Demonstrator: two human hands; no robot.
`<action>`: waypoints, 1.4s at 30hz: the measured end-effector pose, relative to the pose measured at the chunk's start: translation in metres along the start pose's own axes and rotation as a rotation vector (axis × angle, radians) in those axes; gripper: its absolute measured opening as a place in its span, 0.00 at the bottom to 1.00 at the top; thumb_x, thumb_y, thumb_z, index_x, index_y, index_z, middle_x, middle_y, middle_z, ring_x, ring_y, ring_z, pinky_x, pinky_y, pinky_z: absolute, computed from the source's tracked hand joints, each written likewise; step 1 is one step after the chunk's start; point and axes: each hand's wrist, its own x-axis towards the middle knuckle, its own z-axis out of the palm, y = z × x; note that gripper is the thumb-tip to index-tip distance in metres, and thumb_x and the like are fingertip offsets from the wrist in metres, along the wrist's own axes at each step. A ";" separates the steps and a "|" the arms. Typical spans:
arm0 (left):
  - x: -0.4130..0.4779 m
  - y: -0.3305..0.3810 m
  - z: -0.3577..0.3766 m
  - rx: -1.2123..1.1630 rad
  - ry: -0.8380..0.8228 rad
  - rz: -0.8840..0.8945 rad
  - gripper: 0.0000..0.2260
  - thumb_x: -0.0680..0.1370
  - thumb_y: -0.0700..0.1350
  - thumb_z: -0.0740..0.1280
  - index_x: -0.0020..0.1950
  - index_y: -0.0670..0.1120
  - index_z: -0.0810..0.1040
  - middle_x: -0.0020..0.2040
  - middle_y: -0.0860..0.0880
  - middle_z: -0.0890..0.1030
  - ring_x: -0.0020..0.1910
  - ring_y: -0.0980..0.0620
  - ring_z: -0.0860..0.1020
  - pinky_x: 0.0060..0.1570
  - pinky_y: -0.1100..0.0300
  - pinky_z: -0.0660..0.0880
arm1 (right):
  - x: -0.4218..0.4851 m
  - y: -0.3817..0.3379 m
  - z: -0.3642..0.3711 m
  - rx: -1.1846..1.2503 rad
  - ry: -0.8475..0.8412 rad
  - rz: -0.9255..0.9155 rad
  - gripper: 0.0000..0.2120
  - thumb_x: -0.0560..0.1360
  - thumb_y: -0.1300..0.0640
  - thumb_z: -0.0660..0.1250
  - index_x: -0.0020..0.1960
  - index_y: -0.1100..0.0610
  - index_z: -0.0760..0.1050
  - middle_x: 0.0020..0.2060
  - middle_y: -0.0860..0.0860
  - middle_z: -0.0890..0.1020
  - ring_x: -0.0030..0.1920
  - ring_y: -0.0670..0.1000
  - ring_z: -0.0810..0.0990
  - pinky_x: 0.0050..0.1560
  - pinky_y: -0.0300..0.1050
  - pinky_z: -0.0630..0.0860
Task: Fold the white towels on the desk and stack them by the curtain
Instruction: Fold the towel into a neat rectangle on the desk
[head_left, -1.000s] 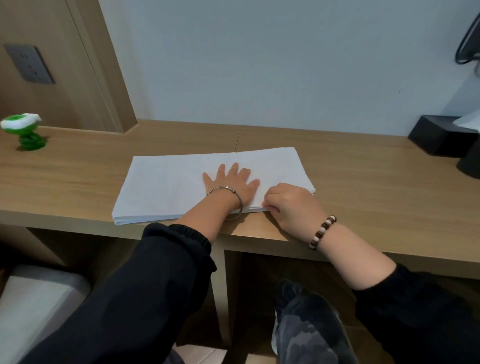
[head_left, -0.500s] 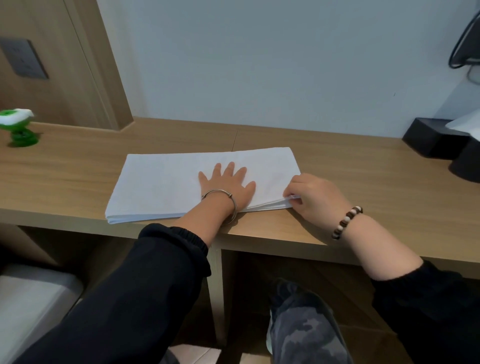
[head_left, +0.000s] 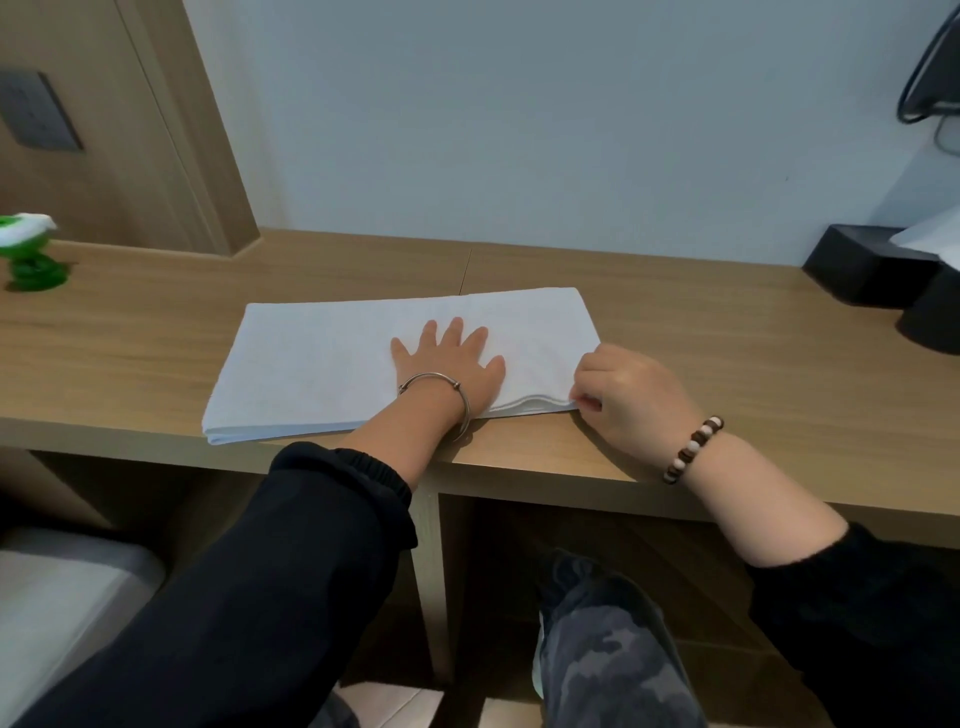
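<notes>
The long desk (head_left: 727, 338) runs wall to wall, a wood-grain laminate top in a light brown, with a seam across it just behind the towel and open cubbies beneath. The white towel (head_left: 322, 358) lies near the front edge, folded into a long flat rectangle, several layers showing as thin lines along its near side, the cloth fine-textured and smooth. At the far right sits a black tissue box (head_left: 852, 267), square-cornered and matt, with white tissue poking out of it. A grey switch plate (head_left: 39, 117) is set in the wooden panel at the left. The left hand (head_left: 447, 364) lies flat on the towel's middle, fingers spread and pressing down. The right hand (head_left: 628, 395) is curled at the towel's near right corner, fingertips pinching the layered edge. A small green and white plastic toy (head_left: 31, 252) stands far left. A silver bangle (head_left: 441, 384) circles the left wrist, a bead bracelet (head_left: 693, 449) in brown and white the right
</notes>
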 end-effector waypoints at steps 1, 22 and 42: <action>0.000 0.000 0.000 0.003 -0.005 -0.004 0.26 0.79 0.62 0.42 0.77 0.58 0.49 0.79 0.54 0.46 0.77 0.46 0.44 0.70 0.35 0.43 | -0.001 -0.001 0.003 0.017 -0.001 0.004 0.07 0.68 0.71 0.70 0.34 0.62 0.79 0.33 0.54 0.79 0.36 0.56 0.76 0.31 0.49 0.74; -0.050 -0.008 -0.027 0.135 0.394 0.808 0.03 0.73 0.38 0.69 0.40 0.41 0.81 0.39 0.44 0.80 0.38 0.43 0.78 0.28 0.57 0.72 | 0.004 0.004 0.004 0.098 -0.085 0.135 0.05 0.75 0.64 0.67 0.45 0.60 0.82 0.45 0.52 0.82 0.48 0.52 0.77 0.48 0.42 0.71; -0.059 -0.020 -0.021 -0.212 0.239 0.548 0.10 0.77 0.40 0.64 0.55 0.46 0.82 0.49 0.50 0.79 0.46 0.48 0.77 0.44 0.60 0.70 | 0.012 0.034 -0.015 0.525 -0.290 0.945 0.17 0.76 0.47 0.63 0.37 0.57 0.80 0.27 0.46 0.80 0.26 0.45 0.74 0.27 0.38 0.68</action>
